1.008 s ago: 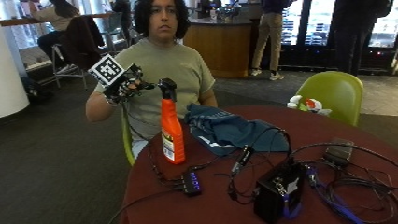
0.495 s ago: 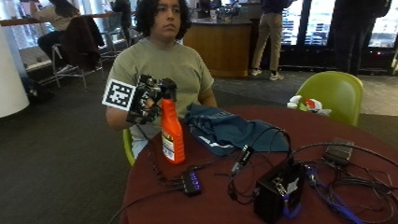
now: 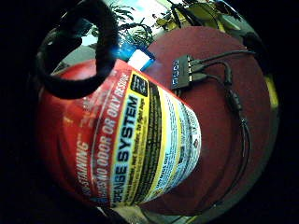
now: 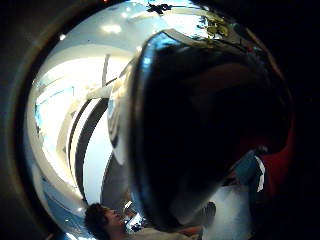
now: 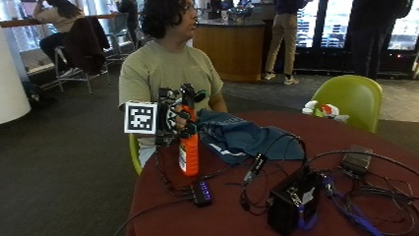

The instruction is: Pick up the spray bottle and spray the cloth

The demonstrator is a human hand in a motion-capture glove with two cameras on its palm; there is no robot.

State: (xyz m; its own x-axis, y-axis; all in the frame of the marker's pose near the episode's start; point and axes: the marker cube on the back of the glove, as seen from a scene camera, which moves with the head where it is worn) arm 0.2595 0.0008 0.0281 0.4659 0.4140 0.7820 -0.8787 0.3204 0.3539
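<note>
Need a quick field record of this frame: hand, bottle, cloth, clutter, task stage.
hand: gloved right hand grips the upper part of the spray bottle, fingers curled round it
bottle: orange spray bottle upright, base on or just above the table; contact cannot be told
cloth: blue cloth crumpled on the table beside the bottle, apart from the hand
clutter: USB hub, black box, cables
stage: bottle grasped; no spraying of the cloth visible
</note>
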